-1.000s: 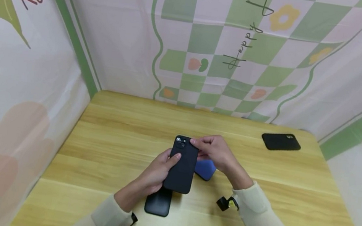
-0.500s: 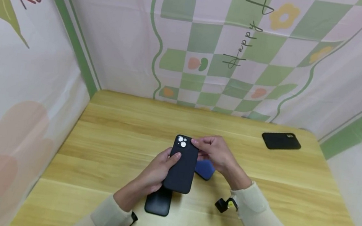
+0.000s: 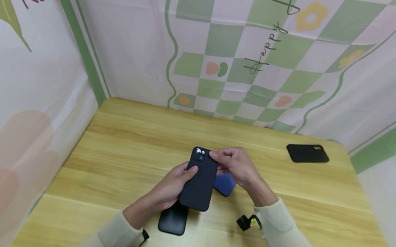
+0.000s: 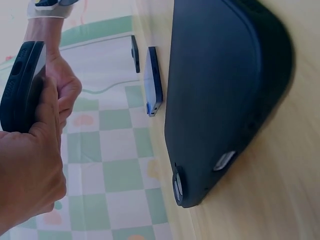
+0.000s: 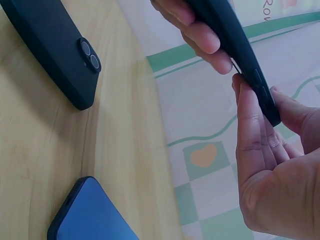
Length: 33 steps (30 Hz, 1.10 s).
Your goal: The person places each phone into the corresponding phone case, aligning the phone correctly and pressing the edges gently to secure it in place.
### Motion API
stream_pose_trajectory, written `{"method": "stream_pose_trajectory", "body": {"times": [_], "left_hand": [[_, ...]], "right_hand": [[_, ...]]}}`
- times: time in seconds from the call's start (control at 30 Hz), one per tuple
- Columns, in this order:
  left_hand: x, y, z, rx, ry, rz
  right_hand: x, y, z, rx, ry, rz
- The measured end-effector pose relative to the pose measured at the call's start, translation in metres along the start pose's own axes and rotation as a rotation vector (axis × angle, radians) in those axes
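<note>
A phone in a black case (image 3: 199,187) is held up above the table, its back and camera lenses facing up in the head view. My left hand (image 3: 170,187) grips its left side, thumb across the back. At the top right corner, my right hand (image 3: 236,165) pinches it between thumb and fingers. The right wrist view shows the cased phone (image 5: 237,50) edge-on, side buttons visible, with left-hand fingers (image 5: 202,37) under it. Partly hidden below lies another black phone (image 3: 173,221); its camera bump shows in the right wrist view. A blue phone (image 3: 224,185) lies under my right hand.
A black phone case or cased phone (image 3: 307,154) lies at the far right of the wooden table (image 3: 136,131). Printed cloth (image 3: 224,43) hangs behind the table and at both sides. Small dark cameras (image 3: 244,223) are strapped to the wrists.
Both hands keep nearly the same hold. The held phone tilts slightly, and the shine on its lenses brightens, then fades. The things on the table stay put.
</note>
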<state>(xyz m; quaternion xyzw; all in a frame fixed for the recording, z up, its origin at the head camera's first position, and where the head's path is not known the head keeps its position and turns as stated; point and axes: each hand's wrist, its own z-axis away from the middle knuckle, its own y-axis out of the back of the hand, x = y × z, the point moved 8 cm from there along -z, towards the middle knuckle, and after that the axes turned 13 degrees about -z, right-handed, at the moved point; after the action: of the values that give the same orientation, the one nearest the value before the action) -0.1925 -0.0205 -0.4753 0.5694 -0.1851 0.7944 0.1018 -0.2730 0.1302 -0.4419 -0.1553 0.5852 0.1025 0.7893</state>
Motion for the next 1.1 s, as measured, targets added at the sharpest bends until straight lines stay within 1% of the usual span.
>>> {"method": "stream_pose_trajectory", "body": {"times": [0.17,0.27,0.47,0.7,0.8,0.97,1.1], "left_hand": [[0.002,0.002,0.001,-0.016,-0.019,-0.016],[0.003,0.006,0.002,-0.014,-0.032,-0.048],[0.003,0.017,0.004,0.042,-0.041,-0.15],[0.005,0.021,0.005,0.083,-0.057,-0.199],[0.006,0.022,0.005,0.105,-0.062,-0.209],[0.006,0.025,0.006,0.139,-0.066,-0.203],[0.009,0.029,0.005,0.185,-0.081,-0.194]], "right_hand": [[-0.005,0.001,0.0,-0.009,0.016,0.015],[-0.007,0.003,0.0,-0.01,0.024,0.021],[-0.011,0.006,0.002,-0.001,0.027,0.035],[-0.01,0.008,0.003,0.008,0.036,0.022],[-0.008,0.006,0.003,0.022,0.044,0.017],[-0.003,0.002,0.005,0.055,0.053,0.041],[-0.001,-0.003,0.009,0.076,0.062,0.056]]}}
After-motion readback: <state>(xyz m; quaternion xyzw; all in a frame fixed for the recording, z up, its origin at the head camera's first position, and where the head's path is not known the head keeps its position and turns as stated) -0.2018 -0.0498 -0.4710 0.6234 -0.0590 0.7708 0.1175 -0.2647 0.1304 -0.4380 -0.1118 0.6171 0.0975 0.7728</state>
